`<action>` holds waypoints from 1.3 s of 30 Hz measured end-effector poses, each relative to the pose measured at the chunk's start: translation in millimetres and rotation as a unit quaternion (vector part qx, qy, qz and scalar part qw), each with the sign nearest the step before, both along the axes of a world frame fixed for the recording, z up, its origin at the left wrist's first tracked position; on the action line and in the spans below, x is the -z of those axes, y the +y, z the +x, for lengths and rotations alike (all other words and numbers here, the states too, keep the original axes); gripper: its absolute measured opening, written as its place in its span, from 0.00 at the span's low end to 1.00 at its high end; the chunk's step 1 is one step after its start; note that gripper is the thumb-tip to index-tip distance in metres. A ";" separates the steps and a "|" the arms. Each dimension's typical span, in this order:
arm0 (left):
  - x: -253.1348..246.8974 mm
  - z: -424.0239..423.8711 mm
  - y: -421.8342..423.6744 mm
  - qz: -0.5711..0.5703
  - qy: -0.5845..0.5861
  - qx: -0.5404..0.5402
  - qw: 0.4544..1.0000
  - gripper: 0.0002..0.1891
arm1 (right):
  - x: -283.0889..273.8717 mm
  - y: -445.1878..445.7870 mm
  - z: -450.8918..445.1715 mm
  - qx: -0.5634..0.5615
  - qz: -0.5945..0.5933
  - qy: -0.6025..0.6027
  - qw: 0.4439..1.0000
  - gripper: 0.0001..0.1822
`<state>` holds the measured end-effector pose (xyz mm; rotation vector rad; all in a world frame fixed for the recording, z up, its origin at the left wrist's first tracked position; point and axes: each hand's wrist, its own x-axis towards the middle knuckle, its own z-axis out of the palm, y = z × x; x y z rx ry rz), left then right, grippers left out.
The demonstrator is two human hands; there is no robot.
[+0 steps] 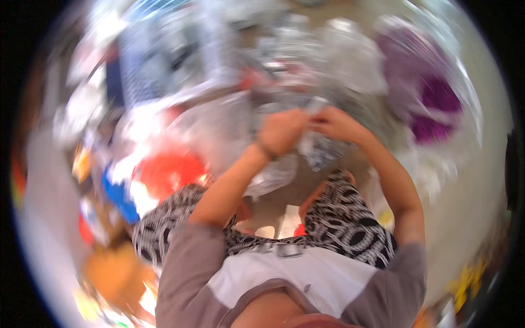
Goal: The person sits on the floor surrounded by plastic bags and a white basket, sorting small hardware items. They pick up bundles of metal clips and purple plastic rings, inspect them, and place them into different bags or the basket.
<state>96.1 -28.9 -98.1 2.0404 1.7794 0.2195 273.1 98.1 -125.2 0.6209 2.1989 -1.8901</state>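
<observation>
My left hand (283, 131) and my right hand (338, 125) meet in front of my knees, with fingers curled. Between them is a crumpled clear plastic item (324, 151); part of it hangs below my fingers and a pale end pokes out above. Motion blur hides whether it is a bottle or a wrapper. Close to my left wrist lies a translucent plastic bag (221, 127). Beyond my right hand there is a heap of clear plastic bottles (293, 45), blurred together.
A pale crate (135, 61) holding clear plastic stands at the far left. Red plastic (170, 174) and a blue piece (119, 194) lie by my left knee. A large clear sack with purple contents (441, 96) sits at the right. Yellow material (469, 283) is at the lower right.
</observation>
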 end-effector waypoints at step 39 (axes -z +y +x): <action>14.9 1.7 -16.7 0.027 -0.472 -0.234 0.850 0.06 | -21.7 -32.9 0.3 0.161 0.135 0.074 0.975 0.06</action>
